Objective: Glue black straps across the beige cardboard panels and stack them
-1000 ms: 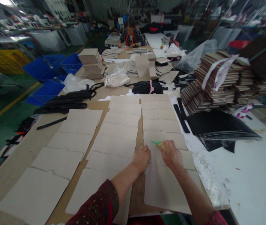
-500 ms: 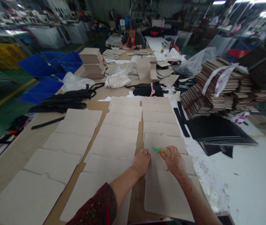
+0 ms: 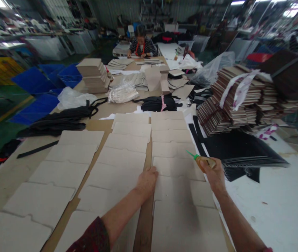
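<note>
My right hand (image 3: pixel 215 175) is wrapped round a squeeze bottle (image 3: pixel 204 163) with amber contents and a thin green nozzle. The bottle is tilted, its tip pointing left above the right-hand column of overlapping beige cardboard sheets (image 3: pixel 171 189). My left hand (image 3: pixel 147 180) has its fingers bent and close together at the left edge of that column, gripping a sheet's edge; its fingertips are partly hidden. To the left lie a middle column of cardboard sheets (image 3: pixel 124 157) and a left column (image 3: pixel 51 171), overlapping in the same way.
Black sheets (image 3: pixel 243 147) and a tied stack of brown-edged boards (image 3: pixel 238 98) lie on the right. Black fabric strips (image 3: pixel 57 120), a black bundle (image 3: pixel 156 104), plastic bags (image 3: pixel 124 92) and a cardboard stack (image 3: pixel 92 75) stand farther back. A person (image 3: pixel 142 45) sits at the far end.
My right hand has moved right and slightly up with the bottle, its nozzle now nearer the column's right side. My left hand stays at the column's left edge. The view has shifted slightly.
</note>
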### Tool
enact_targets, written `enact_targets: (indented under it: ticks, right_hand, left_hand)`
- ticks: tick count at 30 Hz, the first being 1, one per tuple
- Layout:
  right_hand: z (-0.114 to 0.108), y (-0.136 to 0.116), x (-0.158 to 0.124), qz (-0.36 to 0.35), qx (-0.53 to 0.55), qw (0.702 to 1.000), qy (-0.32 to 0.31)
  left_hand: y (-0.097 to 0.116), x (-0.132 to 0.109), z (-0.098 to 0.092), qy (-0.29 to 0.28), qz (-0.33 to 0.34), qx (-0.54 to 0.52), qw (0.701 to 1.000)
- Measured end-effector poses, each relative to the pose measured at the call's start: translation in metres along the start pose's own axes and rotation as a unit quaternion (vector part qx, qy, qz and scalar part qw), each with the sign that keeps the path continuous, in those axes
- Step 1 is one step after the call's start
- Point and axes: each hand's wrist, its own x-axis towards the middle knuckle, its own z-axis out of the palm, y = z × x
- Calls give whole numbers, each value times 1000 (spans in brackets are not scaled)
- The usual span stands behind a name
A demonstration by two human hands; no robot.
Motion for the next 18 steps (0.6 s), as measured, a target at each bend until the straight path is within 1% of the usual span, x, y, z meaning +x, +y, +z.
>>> enact_targets:
  ticks: [2, 4, 7, 9, 13, 15, 18]
  right_hand:
    - [-7, 3, 10, -14, -58, 998, -3]
    - [-10, 6, 14, -26, -105, 994, -16]
    - [-9, 11, 16, -55, -179, 981, -45]
    - [-8, 14, 17, -72, -211, 973, -63]
    - [-6, 16, 19, -94, -241, 963, -82]
    - [-5, 12, 19, -114, -280, 949, -91]
    - [-4, 3, 19, -149, -350, 920, -95]
  left_hand:
    - [-5, 18, -5, 7, -4, 5, 1000]
    - [-8, 34, -10, 8, -12, 10, 1000]
    - [-9, 48, -13, 0, -25, 16, 1000]
    - [-9, 52, -14, -7, -32, 21, 999]
    - [-8, 53, -13, -8, -39, 30, 999]
    - [-8, 54, -12, -4, -38, 32, 999]
    - [-9, 54, -10, 0, -37, 32, 999]
